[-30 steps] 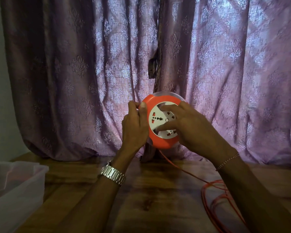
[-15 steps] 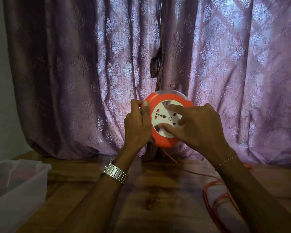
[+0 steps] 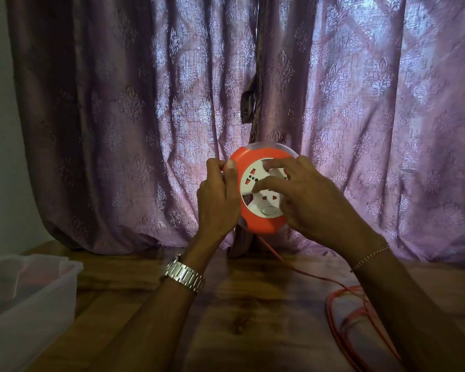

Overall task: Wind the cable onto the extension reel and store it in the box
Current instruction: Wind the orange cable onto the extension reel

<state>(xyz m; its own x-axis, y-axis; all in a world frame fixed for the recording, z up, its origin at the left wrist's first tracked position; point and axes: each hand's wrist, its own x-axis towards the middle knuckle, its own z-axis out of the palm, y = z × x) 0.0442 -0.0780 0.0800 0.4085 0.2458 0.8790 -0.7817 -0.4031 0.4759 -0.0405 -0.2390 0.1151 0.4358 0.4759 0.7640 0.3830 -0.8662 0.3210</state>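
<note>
The orange reel (image 3: 262, 191) is held up at the frame's centre, above the wooden table (image 3: 226, 304). The left hand (image 3: 218, 200) grips its left rim; the right hand (image 3: 306, 200) has curled fingers on the white socket face. Its orange cable (image 3: 344, 312) trails to the lower right. A clear plastic box (image 3: 24, 296) sits lower left.

A mauve curtain (image 3: 145, 116) with a woven floral pattern hangs in folds along the far edge of the wooden table (image 3: 239, 318). At the far left a pale wall (image 3: 0, 157) shows beside it.
</note>
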